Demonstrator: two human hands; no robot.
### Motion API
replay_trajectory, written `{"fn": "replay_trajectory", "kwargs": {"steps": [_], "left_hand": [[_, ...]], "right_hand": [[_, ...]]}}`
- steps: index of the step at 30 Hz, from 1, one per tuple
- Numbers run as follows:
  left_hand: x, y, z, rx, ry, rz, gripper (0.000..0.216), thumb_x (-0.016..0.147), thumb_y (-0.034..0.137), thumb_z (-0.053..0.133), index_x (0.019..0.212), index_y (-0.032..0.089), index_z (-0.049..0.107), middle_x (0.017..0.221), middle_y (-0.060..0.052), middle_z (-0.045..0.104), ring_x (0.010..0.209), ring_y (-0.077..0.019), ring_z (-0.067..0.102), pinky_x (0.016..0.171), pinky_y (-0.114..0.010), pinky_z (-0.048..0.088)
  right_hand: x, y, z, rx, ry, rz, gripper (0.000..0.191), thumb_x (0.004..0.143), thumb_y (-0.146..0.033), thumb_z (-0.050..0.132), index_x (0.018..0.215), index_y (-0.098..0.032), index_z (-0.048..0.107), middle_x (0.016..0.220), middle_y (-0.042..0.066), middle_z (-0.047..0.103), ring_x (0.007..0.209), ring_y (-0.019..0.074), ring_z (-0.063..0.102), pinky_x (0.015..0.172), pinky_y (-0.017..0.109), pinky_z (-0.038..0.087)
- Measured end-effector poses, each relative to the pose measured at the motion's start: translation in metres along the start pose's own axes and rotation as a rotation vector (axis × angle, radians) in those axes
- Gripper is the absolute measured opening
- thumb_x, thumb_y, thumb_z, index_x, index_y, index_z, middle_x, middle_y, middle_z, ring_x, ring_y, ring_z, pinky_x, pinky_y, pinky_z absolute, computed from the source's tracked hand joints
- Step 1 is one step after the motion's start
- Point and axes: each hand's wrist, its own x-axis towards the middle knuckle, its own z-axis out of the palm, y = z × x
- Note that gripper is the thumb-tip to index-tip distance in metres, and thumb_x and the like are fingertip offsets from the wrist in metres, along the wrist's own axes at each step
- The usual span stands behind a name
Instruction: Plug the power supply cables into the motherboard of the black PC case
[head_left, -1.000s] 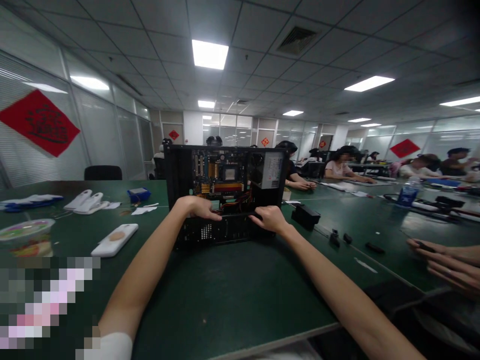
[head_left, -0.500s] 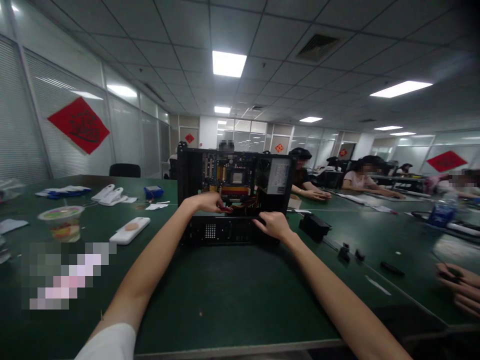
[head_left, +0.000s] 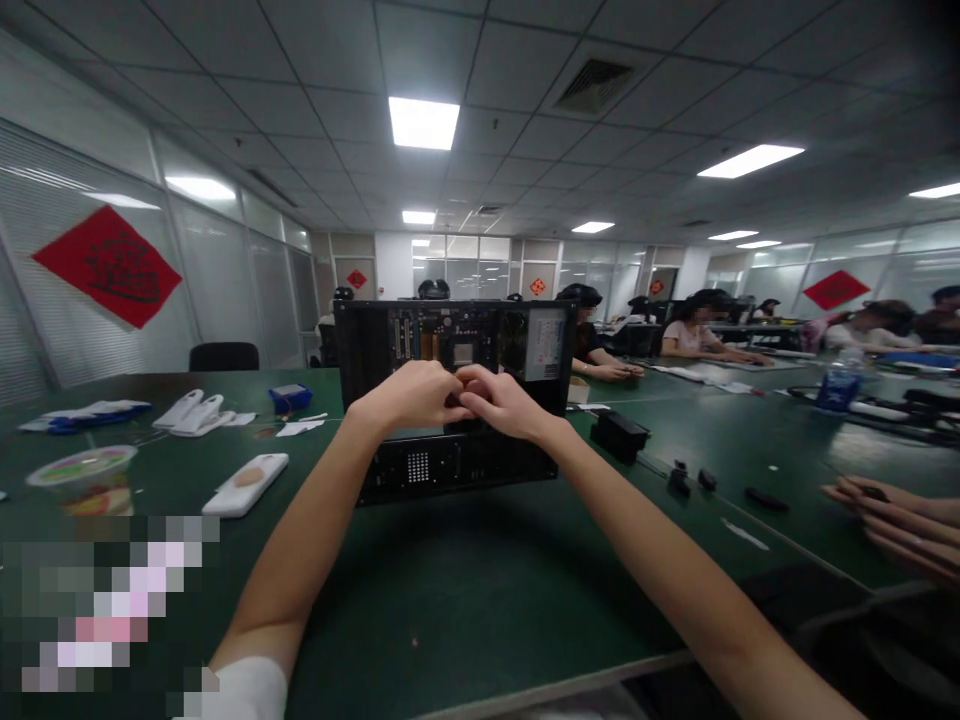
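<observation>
An open black computer case (head_left: 465, 462) stands upright on the green table, its inside facing me. The motherboard (head_left: 442, 335) shows above my hands, and the silver-labelled power supply (head_left: 546, 343) sits at its upper right. My left hand (head_left: 420, 393) and my right hand (head_left: 504, 400) meet before the case opening, fingers curled and fingertips touching or nearly so. Whatever lies between the fingers is hidden by them. Both hands cover the lower part of the board, and the cables there cannot be made out.
A white phone (head_left: 246, 485) and a lidded plastic cup (head_left: 84, 480) are on the left, near a blue box (head_left: 290, 398). Right of the case lie a black block-shaped part (head_left: 619, 435) and small black pieces (head_left: 679, 479). Another person's hands (head_left: 896, 510) are at far right.
My right hand has left the case's lower edge and moved up and left to join my left hand. The left hand has turned and shifted slightly right. The view has swung right.
</observation>
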Motion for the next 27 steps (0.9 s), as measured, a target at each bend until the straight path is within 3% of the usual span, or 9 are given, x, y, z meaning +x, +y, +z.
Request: {"fn": "replay_trajectory", "kwargs": {"steps": [2,6,12,14,17,21,27], "left_hand": [[-0.002,-0.005,-0.004,-0.017,-0.022,0.010,0.029,0.089,0.041,0.070,0.074,0.016,0.074,0.073,-0.008,0.072,0.065,-0.0200,0.066,0.063,-0.029,0.040],[-0.006,-0.014,-0.008,-0.151,-0.054,0.046,0.020,0.084,0.037,0.075,0.082,0.017,0.072,0.080,-0.005,0.072,0.072,-0.0196,0.067,0.064,-0.027,0.043],[-0.002,-0.020,0.000,-0.256,0.143,0.107,0.037,0.083,0.029,0.075,0.117,0.017,0.067,0.114,-0.010,0.070,0.101,-0.0251,0.067,0.084,-0.034,0.051],[0.001,-0.021,0.004,-0.305,0.190,0.113,0.038,0.084,0.025,0.074,0.120,0.017,0.064,0.116,-0.010,0.069,0.105,-0.0251,0.067,0.089,-0.035,0.052],[0.004,-0.020,0.007,-0.373,0.232,0.095,0.044,0.082,0.021,0.074,0.123,0.018,0.059,0.117,-0.009,0.070,0.106,-0.0245,0.067,0.089,-0.035,0.051],[0.004,-0.020,0.007,-0.376,0.269,0.052,0.048,0.082,0.019,0.072,0.127,0.017,0.056,0.107,-0.007,0.070,0.092,-0.0209,0.067,0.078,-0.030,0.050],[-0.002,-0.023,0.004,-0.442,0.152,0.020,0.056,0.085,0.022,0.069,0.138,0.017,0.053,0.073,0.003,0.062,0.064,-0.0138,0.059,0.063,-0.024,0.042]], "right_hand": [[0.017,-0.016,-0.003,0.091,-0.118,0.077,0.040,0.098,-0.051,0.055,0.121,-0.019,0.053,0.077,-0.001,0.069,0.060,0.0156,0.064,0.059,0.027,0.049],[0.030,-0.033,-0.016,0.057,-0.136,0.136,0.038,0.093,-0.049,0.065,0.115,-0.019,0.056,0.077,-0.001,0.069,0.054,0.0126,0.062,0.050,0.023,0.045],[0.012,-0.037,-0.046,0.064,-0.113,0.197,0.053,0.088,-0.047,0.070,0.131,-0.018,0.058,0.068,-0.004,0.065,0.050,0.0120,0.059,0.046,0.022,0.043],[0.008,-0.034,-0.049,0.084,-0.120,0.237,0.047,0.087,-0.050,0.070,0.120,-0.016,0.064,0.065,-0.004,0.063,0.051,0.0123,0.059,0.047,0.022,0.042],[0.008,-0.029,-0.045,0.091,-0.184,0.264,0.042,0.091,-0.056,0.062,0.084,-0.015,0.065,0.061,-0.001,0.060,0.051,0.0116,0.056,0.048,0.023,0.038],[0.016,-0.023,-0.034,0.035,-0.134,0.203,0.042,0.095,-0.053,0.056,0.075,-0.016,0.059,0.065,0.000,0.060,0.059,0.0119,0.054,0.054,0.023,0.037],[0.019,-0.020,-0.028,0.051,-0.069,0.211,0.041,0.093,-0.052,0.055,0.078,-0.015,0.062,0.069,0.000,0.059,0.065,0.0135,0.052,0.058,0.025,0.036]]}}
